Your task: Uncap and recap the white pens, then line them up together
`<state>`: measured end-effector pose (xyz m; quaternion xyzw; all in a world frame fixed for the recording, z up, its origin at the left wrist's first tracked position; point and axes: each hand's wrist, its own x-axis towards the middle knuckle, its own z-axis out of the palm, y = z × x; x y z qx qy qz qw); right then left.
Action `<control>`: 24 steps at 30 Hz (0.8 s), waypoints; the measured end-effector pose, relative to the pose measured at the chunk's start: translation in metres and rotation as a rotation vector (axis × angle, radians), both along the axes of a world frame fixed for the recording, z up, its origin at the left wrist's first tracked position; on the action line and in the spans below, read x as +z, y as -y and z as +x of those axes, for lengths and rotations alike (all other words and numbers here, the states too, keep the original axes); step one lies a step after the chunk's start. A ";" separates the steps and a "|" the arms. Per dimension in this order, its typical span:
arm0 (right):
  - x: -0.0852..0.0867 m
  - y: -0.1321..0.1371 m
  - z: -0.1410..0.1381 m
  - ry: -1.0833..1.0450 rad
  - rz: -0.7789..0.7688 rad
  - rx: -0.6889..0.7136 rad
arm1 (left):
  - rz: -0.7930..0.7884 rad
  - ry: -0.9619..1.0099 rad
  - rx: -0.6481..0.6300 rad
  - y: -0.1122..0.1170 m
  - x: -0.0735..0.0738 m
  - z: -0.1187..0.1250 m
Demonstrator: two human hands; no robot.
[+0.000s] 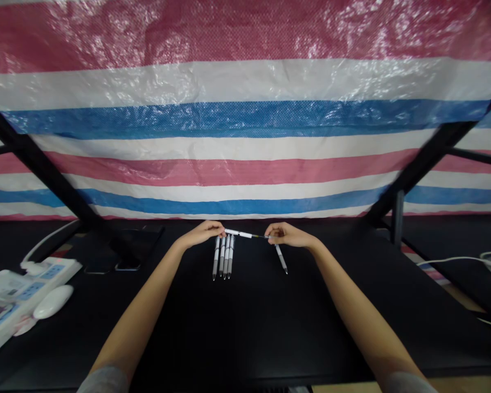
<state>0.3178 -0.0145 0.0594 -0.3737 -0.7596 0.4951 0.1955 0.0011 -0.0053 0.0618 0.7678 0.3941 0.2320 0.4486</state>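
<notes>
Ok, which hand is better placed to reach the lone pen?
Probably the right hand: it pinches one end of the held pen just above the lone pen. The left hand sits farther off, over the row of four pens.

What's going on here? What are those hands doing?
A person is holding a white pen between their left hand and right hand, with one end in each hand. Four more pens lie side by side on the black table just below. Another pen lies under the right hand. A white mouse sits by a power strip off to the left.
</notes>
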 end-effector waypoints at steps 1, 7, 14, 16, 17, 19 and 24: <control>0.000 0.000 0.001 -0.001 -0.001 -0.002 | -0.002 -0.009 0.001 -0.001 0.000 -0.003; -0.002 -0.001 0.003 -0.006 -0.006 -0.003 | -0.029 -0.022 0.023 -0.006 0.000 -0.017; -0.002 -0.002 0.002 -0.016 -0.012 -0.010 | -0.038 -0.014 0.043 -0.005 0.002 -0.018; -0.003 -0.002 0.002 -0.016 -0.013 -0.009 | -0.038 -0.017 0.047 -0.004 0.003 -0.016; -0.003 -0.002 0.002 -0.014 -0.013 -0.007 | -0.037 -0.016 0.046 -0.004 0.003 -0.016; -0.003 -0.003 0.002 -0.004 -0.014 -0.001 | -0.040 -0.016 0.039 -0.003 0.002 -0.014; -0.005 -0.004 0.002 0.013 -0.020 0.003 | -0.021 -0.021 0.030 -0.004 0.001 -0.012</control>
